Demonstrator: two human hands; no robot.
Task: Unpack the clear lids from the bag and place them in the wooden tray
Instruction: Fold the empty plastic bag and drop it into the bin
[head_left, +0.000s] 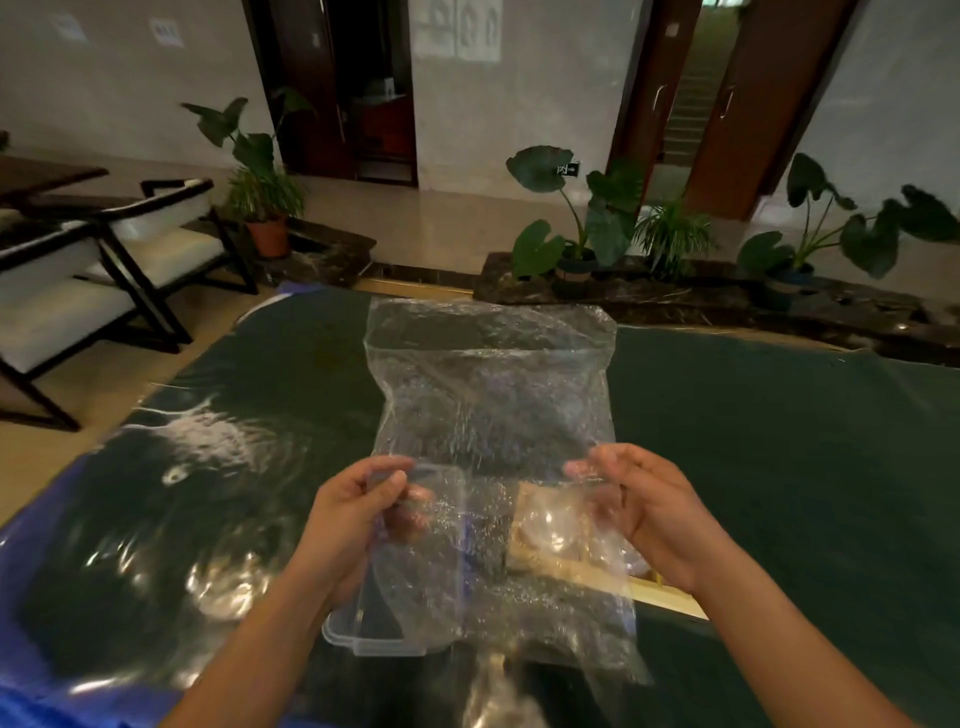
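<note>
A crinkled clear plastic bag is held up over the dark green table. My left hand grips a clear rectangular lid together with the bag's left side. My right hand pinches the bag's right edge. Behind the bag lies the wooden tray, partly hidden by my right hand, with a round clear lid lying in it, seen through the plastic.
The table wears a dark green cloth under shiny clear film, with blue cover at the left edge. White chairs stand to the left. Potted plants line the floor beyond the table.
</note>
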